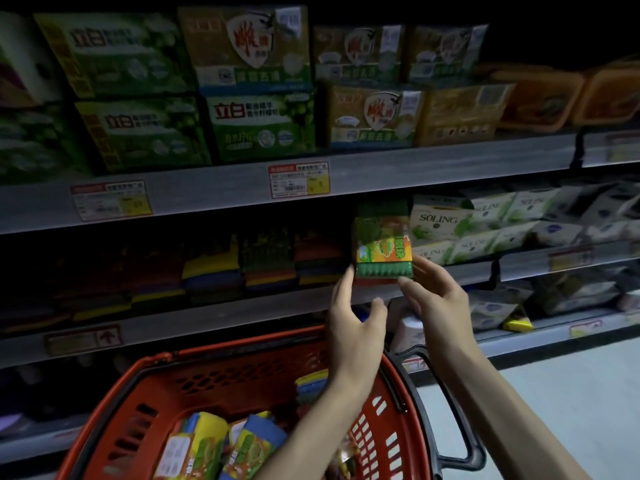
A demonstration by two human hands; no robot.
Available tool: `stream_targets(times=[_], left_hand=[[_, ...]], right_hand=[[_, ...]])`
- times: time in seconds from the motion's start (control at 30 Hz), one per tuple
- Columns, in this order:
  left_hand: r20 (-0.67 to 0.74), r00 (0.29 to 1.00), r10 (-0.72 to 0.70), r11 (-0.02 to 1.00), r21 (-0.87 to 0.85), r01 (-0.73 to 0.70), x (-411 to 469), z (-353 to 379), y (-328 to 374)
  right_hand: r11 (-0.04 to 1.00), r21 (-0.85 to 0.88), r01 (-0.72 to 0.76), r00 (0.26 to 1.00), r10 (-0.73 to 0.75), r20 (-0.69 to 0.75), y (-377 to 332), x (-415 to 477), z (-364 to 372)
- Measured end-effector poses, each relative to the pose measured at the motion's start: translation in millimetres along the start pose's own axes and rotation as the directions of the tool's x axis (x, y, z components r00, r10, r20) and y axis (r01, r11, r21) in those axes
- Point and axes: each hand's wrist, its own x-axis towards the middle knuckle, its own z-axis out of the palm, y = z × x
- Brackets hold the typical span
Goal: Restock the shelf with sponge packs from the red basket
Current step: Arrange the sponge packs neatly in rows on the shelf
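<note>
Gently: sponge pack (pixel 382 244) upright at shelf (pixel 242 311) edge. Your left hand (pixel 353 317) spread, fingers (pixel 346 284) touch its side; right hand (pixel 436 306) at bottom corner, pinch unclear. Let go early, pack tips into red basket (pixel 242 342).

Dim, shelf (pixel 242 303) deep in shadow; edges bent, perhaps slightly blurred.

The upper shelf (pixel 433 166) is carrying green boxes (pixel 138 133) at left and yellow boxes (pixel 374 116) at centre, both stacked two high, with orange tubs (pixel 540 98) at right; the middle shelf (pixel 242 308) is carrying stacked coloured sponge packs (pixel 214 268) at left and white SOLING packs (pixel 446 223) at right; the lower shelf (pixel 540 339) is carrying white pouches (pixel 491 310).
</note>
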Motion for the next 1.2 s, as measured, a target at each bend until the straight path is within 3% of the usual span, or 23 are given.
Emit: stream_targets(times=[0.27,0.53,0.9,1.2], left_hand=[[-0.012,0.991,-0.134,0.981,-0.140,0.131,5.1,19.0,-4.8],[-0.077,0.988,-0.135,0.974,-0.192,0.118,15.9,30.3,-4.9],[-0.201,0.969,-0.142,0.985,-0.123,0.119,18.5,43.7,2.0],[-0.186,0.970,-0.155,0.986,-0.094,0.140,20.7,39.1,4.1]], right_hand=[[0.997,-0.060,-0.043,0.999,0.043,-0.005,3.4,11.7,5.1],[0.995,-0.100,-0.022,1.000,0.021,-0.014,5.4,16.1,8.0],[0.993,-0.119,-0.028,0.999,0.025,-0.023,6.1,23.1,6.7],[0.985,-0.165,-0.044,0.999,0.047,0.009,8.4,26.8,5.4]])
